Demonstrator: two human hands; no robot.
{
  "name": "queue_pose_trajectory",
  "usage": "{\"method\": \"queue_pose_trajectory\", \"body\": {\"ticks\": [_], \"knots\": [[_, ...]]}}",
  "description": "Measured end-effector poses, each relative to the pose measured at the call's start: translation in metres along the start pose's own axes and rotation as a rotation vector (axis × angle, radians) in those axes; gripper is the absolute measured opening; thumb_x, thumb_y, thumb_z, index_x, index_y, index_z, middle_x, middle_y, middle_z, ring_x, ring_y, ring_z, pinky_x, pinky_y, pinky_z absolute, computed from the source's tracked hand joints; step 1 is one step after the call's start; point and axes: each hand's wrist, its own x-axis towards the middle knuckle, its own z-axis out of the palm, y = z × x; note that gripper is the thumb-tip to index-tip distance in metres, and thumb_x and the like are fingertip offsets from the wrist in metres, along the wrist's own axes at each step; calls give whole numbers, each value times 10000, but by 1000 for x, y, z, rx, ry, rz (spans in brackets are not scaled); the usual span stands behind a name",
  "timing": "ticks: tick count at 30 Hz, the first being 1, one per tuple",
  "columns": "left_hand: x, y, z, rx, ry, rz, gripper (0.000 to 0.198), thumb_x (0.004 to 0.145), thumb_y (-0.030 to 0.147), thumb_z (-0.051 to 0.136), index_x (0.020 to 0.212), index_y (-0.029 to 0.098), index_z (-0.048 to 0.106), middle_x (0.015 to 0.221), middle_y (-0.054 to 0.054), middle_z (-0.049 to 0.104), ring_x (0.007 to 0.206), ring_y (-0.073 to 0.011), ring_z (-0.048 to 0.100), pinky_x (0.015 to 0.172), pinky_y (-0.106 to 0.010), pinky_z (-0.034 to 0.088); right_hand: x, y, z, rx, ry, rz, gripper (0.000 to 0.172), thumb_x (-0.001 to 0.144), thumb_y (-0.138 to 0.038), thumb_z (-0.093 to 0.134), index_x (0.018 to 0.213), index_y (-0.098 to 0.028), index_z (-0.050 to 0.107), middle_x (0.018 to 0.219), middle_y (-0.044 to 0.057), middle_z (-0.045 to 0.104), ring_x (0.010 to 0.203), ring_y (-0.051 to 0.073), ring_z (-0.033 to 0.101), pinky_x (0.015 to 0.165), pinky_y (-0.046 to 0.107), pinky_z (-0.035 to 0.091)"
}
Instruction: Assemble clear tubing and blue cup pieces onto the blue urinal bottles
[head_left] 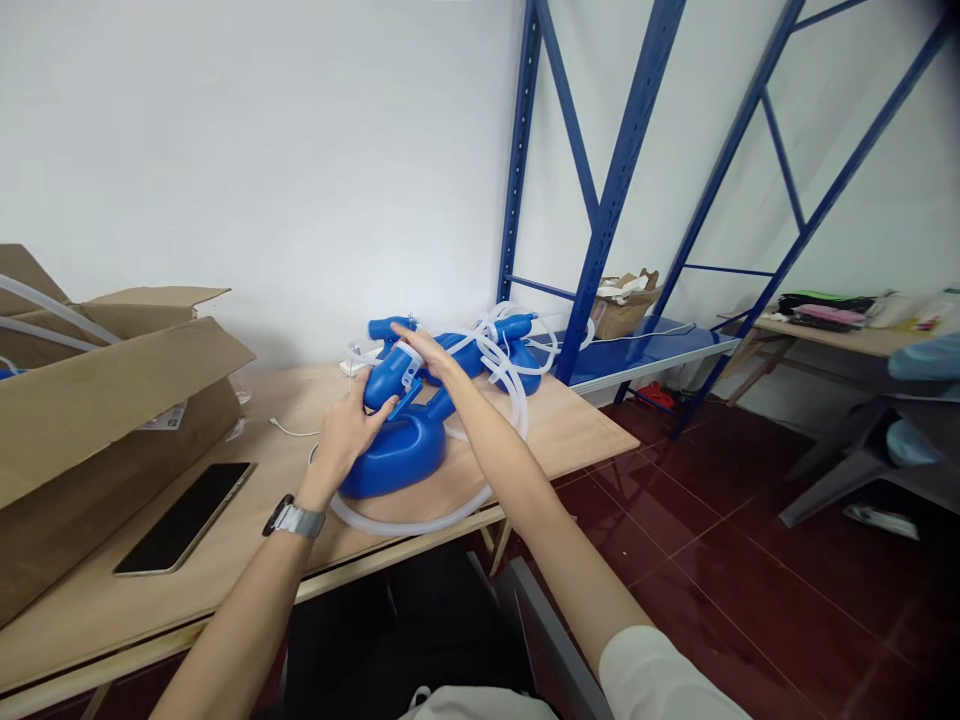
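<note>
My left hand (346, 432) is wrapped around a blue plastic urinal head (386, 376), a rounded tube with a whitish ring and a hinged blue cap. My right hand (427, 350) lies against the ringed end, fingers stretched out and together. Just below sits a blue urinal bottle (401, 455) with a moulded handle recess, lying on the wooden table. A translucent hose (420, 526) loops around its front along the table edge. More blue bottles (525, 368) with coiled hoses (511, 375) lie behind and to the right. My right palm hides part of the ring.
An opened cardboard box (112, 420) with hoses inside stands at left. A dark phone (185, 517) lies beside it on the table (277, 400). Blue metal shelving (615, 190) rises at right, with a small carton (626, 305) on its lower shelf. A grey chair (885, 440) stands farther right.
</note>
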Motion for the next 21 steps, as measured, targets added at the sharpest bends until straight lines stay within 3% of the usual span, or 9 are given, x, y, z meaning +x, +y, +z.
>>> {"method": "queue_pose_trajectory", "body": {"ticks": [3, 10, 17, 21], "knots": [[4, 1, -1, -11, -33, 16, 788, 977, 648, 504, 1607, 182, 432, 991, -124, 791, 980, -362, 760, 868, -408, 541, 6, 5, 0, 78, 15, 72, 486, 830, -612, 784, 648, -217, 566, 555, -22, 569, 533, 143, 533, 572, 292, 508], [7, 4, -3, -90, -59, 41, 783, 975, 653, 512, 1602, 188, 445, 973, -111, 781, 986, -363, 752, 886, -417, 535, 7, 12, -4, 105, 209, 9, 433, 796, -454, 824, 595, -212, 526, 517, -71, 477, 498, 99, 457, 481, 224, 380], [7, 5, -3, -121, -61, 101, 762, 964, 622, 568, 1592, 205, 457, 1142, -134, 764, 964, -329, 745, 900, -409, 527, -5, 5, -5, 185, 241, -64, 494, 866, -528, 763, 600, -202, 504, 532, -67, 450, 514, 86, 403, 497, 222, 340], [7, 2, -4, -161, -64, 128, 782, 958, 634, 575, 1604, 215, 441, 1205, -129, 752, 917, -294, 746, 877, -381, 527, -10, -6, -8, 177, 158, -65, 552, 884, -660, 712, 632, -191, 569, 541, -51, 489, 525, 93, 439, 502, 212, 369]]}}
